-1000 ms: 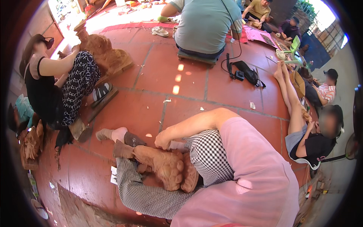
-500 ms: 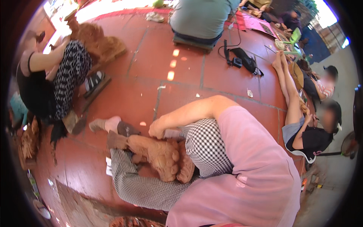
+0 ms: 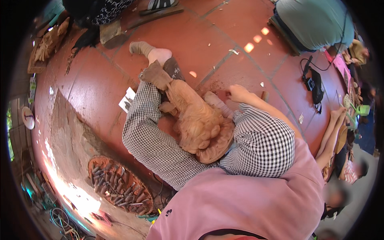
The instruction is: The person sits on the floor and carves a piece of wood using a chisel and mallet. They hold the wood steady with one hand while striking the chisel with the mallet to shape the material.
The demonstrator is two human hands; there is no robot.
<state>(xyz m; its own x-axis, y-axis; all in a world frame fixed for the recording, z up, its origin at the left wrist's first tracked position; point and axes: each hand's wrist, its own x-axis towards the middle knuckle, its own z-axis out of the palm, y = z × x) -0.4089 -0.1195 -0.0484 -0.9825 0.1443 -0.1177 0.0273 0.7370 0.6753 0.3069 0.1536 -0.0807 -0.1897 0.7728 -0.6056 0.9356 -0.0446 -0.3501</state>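
A carved wooden figure [image 3: 196, 112] lies between my bent legs, its blocky end [image 3: 157, 76] over one shin and its rounded, bulging end toward my lap. My right hand [image 3: 240, 94] is low beyond my right knee, close to the floor and near my socked foot [image 3: 216, 100]. Its fingers are partly hidden and blurred, so I cannot make out whether it grips anything. A short wooden cylinder [image 3: 265, 96] shows just past my right forearm. My left hand is not in view.
At my left, a round basket [image 3: 150, 200] holds several chisel-like tools beside a flat board [image 3: 66, 132]. A white card [image 3: 127, 100] lies by my left leg. Seated people surround me; a black bag [image 3: 317, 86] with a cable lies on the tiles at the right.
The view has swung left and down, bringing the tool basket into sight. My right hand has moved away from the carving's side toward the floor outside my knee.
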